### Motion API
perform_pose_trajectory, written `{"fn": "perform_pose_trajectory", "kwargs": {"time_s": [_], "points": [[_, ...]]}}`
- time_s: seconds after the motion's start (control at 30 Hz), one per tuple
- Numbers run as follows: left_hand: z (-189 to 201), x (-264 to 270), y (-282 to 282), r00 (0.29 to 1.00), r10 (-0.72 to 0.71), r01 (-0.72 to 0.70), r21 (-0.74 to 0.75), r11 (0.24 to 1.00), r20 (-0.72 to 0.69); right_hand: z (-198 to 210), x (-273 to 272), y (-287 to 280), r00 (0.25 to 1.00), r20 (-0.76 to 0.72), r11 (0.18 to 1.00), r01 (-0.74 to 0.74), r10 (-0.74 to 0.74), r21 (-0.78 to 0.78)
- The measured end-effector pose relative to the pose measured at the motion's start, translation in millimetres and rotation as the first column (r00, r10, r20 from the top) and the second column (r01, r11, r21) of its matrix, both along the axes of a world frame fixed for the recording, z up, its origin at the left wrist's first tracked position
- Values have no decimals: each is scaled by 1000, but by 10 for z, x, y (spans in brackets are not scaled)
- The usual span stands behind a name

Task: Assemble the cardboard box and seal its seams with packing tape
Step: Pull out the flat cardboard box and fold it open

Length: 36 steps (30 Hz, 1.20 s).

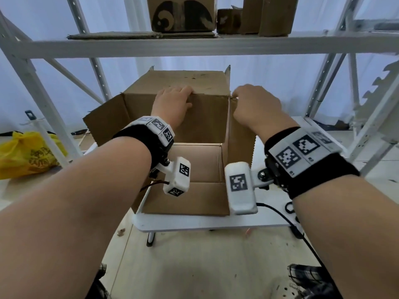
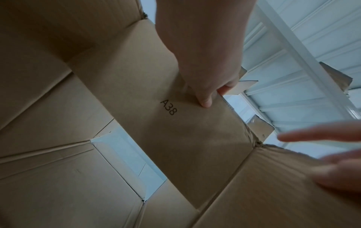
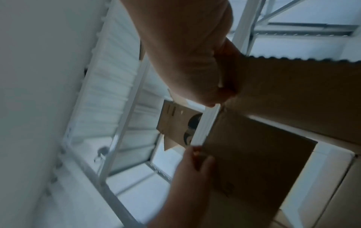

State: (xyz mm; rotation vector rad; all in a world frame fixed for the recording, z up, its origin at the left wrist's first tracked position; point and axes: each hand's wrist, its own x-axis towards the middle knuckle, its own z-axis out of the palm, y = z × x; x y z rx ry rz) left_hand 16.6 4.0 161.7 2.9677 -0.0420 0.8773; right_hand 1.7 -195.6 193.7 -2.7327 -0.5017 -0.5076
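A brown cardboard box [image 1: 205,128] stands open on a small white table [image 1: 194,222], its flaps spread. My left hand [image 1: 179,93] curls over the top edge of the far flap. In the left wrist view the thumb [image 2: 205,101] presses that flap's inner face [image 2: 175,138], which is printed "A38". My right hand [image 1: 241,93] pinches the upper corner of the right flap [image 1: 239,134]. The right wrist view shows this pinch, with the right hand [image 3: 215,95] on the flap's edge [image 3: 293,92]. No tape is in view.
A white metal rack [image 1: 194,47] spans overhead just behind the box and carries other cardboard boxes [image 1: 183,16]. A yellow plastic bag [image 1: 28,154] lies on the floor to the left. A black cable [image 1: 278,213] trails off the table's right side.
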Motion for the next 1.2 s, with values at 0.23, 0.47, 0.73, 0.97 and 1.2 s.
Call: {"fn": "perform_pose_trajectory", "kwargs": {"time_s": [0.23, 0.47, 0.73, 0.97, 1.2], "points": [[41, 33, -19, 998, -1, -7, 132, 991, 65, -28, 221, 136, 986, -136, 987, -110, 94, -116], [-10, 109, 37, 994, -17, 11, 49, 999, 107, 2, 366, 106, 944, -283, 982, -186, 169, -35], [-186, -59, 46, 995, -47, 48, -6, 999, 85, 45, 178, 29, 938, -297, 982, -188, 176, -11], [-228, -584, 366, 976, 211, -217, 134, 967, 60, 53, -23, -12, 948, -263, 983, -161, 177, 84], [-63, -999, 690, 840, 541, -521, 211, 827, -44, 2, 22, 133, 960, -259, 993, -100, 111, 56]]}}
